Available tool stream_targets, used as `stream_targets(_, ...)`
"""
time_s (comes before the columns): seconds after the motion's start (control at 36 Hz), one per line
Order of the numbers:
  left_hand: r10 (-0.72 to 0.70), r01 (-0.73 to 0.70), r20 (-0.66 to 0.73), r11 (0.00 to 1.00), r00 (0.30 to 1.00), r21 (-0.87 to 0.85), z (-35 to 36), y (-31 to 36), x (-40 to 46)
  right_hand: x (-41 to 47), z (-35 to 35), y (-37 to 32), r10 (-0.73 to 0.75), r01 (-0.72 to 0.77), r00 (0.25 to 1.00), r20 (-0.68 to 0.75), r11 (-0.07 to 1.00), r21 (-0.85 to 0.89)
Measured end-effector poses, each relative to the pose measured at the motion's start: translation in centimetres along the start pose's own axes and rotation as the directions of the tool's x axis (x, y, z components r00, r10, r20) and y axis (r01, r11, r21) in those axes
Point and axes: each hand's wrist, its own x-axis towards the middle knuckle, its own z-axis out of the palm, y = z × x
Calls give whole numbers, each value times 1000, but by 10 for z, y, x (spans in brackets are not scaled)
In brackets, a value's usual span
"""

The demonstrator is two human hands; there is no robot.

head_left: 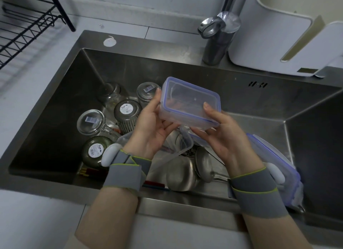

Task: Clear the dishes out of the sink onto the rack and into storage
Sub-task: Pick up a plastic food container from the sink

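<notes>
The scene is dim and cool-toned, with soft, diffuse light and no hard shadows. The steel sink (55,107) reads dark, its basin walls nearly black at the right. Mild glare sits on the faucet (219,25) and the metal ladle (204,161). The wire dish rack (24,31) at top left is smeared with motion blur. Wide-angle distortion bends the counter edges outward.
</notes>
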Motion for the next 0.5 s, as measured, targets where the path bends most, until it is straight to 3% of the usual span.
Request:
stream_targets(0.11, 33, -32, -14, 995, 999, 98, 2, -6, 0, -1, -3, -5, 41, -41, 999, -18, 999, -11)
stream_targets(0.19, 59, -40, -58, 957, 997, 287, 8, -7, 1, -1, -11, -14, 88, -81, 988, -127, 995, 61)
stream_targets(0.25, 126, -61, -95, 860, 988, 507, 9, -10, 5, 1, -19, -21, 73, -45, 966, -249, 992, 118)
stream_targets(0.33, 272, -82, -39, 420, 961, 904, -1, -21, 7, 1, -32, -27, 40, 35, 927, -374, 981, 192)
stream_targets(0.39, 163, -40, 3, 224, 987, 974, -7, -29, 5, 2, -41, -28, 45, 49, 909, -415, 976, 213)
stream_targets(0.47, -48, -24, 18, -135, 999, 991, -12, -39, 4, 8, -48, -28, 63, -15, 886, -460, 994, 108)
stream_targets(0.5, -95, -34, 15, -202, 995, 979, -12, -40, 4, 10, -49, -27, 72, -40, 880, -469, 996, 77)
